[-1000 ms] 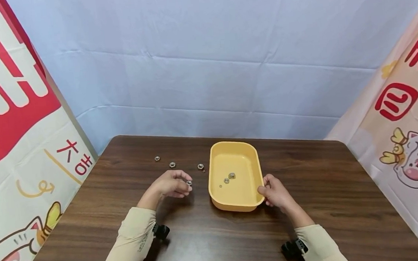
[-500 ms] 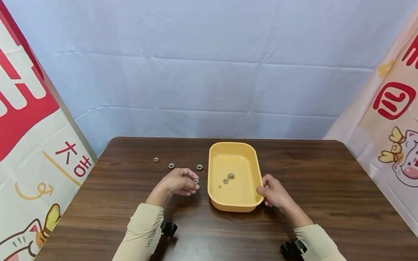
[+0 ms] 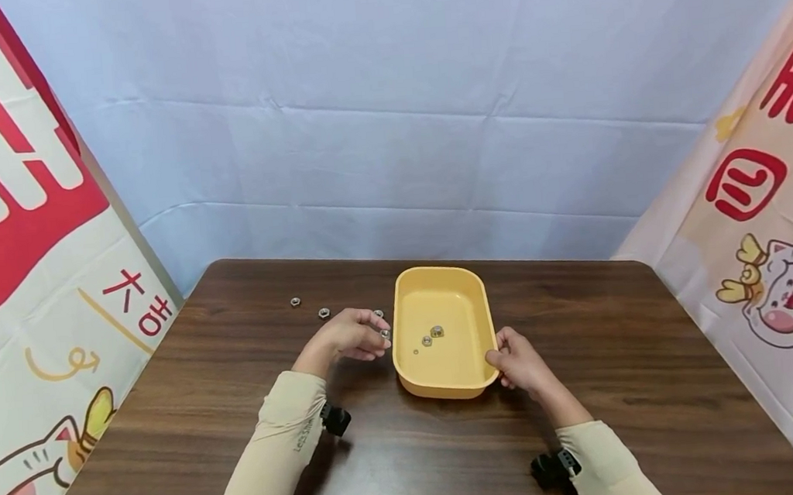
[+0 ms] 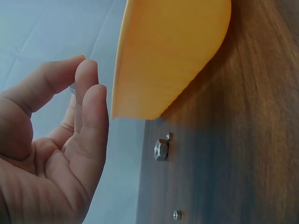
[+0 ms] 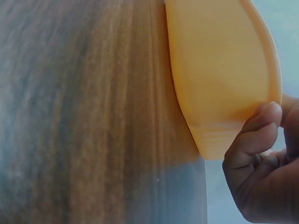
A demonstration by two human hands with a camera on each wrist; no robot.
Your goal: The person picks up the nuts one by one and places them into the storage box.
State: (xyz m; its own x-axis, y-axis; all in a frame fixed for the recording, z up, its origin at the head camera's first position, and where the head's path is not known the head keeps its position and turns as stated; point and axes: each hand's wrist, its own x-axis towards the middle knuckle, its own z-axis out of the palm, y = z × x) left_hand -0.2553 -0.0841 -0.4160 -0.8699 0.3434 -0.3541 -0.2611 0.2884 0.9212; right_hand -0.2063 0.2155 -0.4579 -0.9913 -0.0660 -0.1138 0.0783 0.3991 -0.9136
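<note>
My left hand (image 3: 357, 334) pinches a small metal nut (image 3: 385, 334) between thumb and fingertips, just beside the left wall of a yellow tray (image 3: 450, 391). In the left wrist view the pinched nut is mostly hidden behind the fingers, and the hand (image 4: 60, 135) is near the tray's side (image 4: 159, 60). My right hand (image 3: 521, 360) grips the tray's right rim near its front corner, thumb on the rim; the right wrist view shows its curled fingers (image 5: 257, 140) against the outer wall. Inside the tray lie a larger nut (image 3: 436, 331), another nut (image 3: 427, 341) and a tiny one (image 3: 415, 352).
On the brown table (image 3: 413, 464), left of the tray, lie loose nuts: one far left (image 3: 295, 302), one nearer (image 3: 324, 313), and one partly behind my left hand (image 3: 378, 313). The left wrist view shows a tiny nut (image 4: 169, 136) beside a large one (image 4: 161, 150). A pale cloth (image 3: 387, 124) hangs behind.
My left hand has moved right and slightly up with the pinched nut, from the bare table to the tray's left rim. My right hand keeps its grip on the tray.
</note>
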